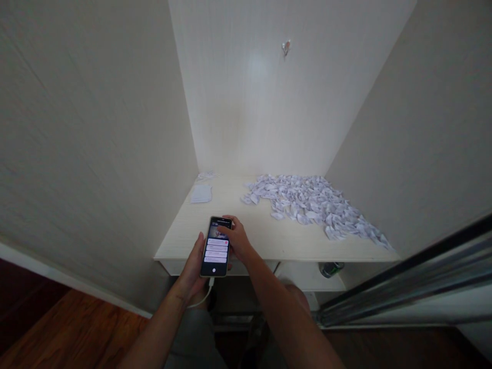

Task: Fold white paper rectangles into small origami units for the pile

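My left hand [193, 269] holds a smartphone [217, 247] from below and from the left, over the front edge of a pale desk [269, 241]. The lit screen shows a list of items. A white cable [203, 297] hangs from the phone's lower end. My right hand [238, 238] rests on the phone's right side, with a finger touching the upper part of the screen.
A large heap of small folded white papers [313, 205] covers the desk's right half. A flat stack of white sheets [201, 193] lies at the back left. A green can [331, 268] sits on the shelf below. Walls close in on three sides.
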A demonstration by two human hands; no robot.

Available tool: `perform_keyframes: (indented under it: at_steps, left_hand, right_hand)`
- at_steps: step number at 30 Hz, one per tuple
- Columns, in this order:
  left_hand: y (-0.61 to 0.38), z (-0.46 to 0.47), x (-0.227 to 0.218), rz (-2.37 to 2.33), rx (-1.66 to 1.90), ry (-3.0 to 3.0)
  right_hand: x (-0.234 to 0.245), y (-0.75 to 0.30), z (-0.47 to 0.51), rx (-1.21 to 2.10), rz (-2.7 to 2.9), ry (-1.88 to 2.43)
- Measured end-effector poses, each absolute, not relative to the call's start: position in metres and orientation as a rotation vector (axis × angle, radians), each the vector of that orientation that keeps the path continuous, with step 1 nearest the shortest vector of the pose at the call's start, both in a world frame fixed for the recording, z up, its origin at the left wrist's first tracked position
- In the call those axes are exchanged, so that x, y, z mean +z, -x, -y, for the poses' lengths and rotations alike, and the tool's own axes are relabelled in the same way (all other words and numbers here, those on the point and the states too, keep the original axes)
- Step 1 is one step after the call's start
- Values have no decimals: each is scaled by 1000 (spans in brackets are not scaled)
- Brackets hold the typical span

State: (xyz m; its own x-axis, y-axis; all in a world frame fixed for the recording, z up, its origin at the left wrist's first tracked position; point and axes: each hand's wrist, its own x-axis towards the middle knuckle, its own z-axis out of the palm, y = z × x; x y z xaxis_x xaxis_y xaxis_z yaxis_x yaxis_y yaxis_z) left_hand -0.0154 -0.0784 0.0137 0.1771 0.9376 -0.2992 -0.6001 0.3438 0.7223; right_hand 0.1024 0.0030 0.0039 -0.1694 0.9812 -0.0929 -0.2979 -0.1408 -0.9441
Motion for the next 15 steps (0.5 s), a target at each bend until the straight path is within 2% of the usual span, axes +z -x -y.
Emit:
perform_keyframes:
  at_steps: [7, 15]
  left_hand:
    - [13, 80, 17, -833, 1162, -515]
    - [13, 77, 19, -856, 1164, -470]
  right_hand:
    - [-6, -101, -7, 1377, 1132, 1023]
    - [-3, -108, -2, 1582, 958, 942]
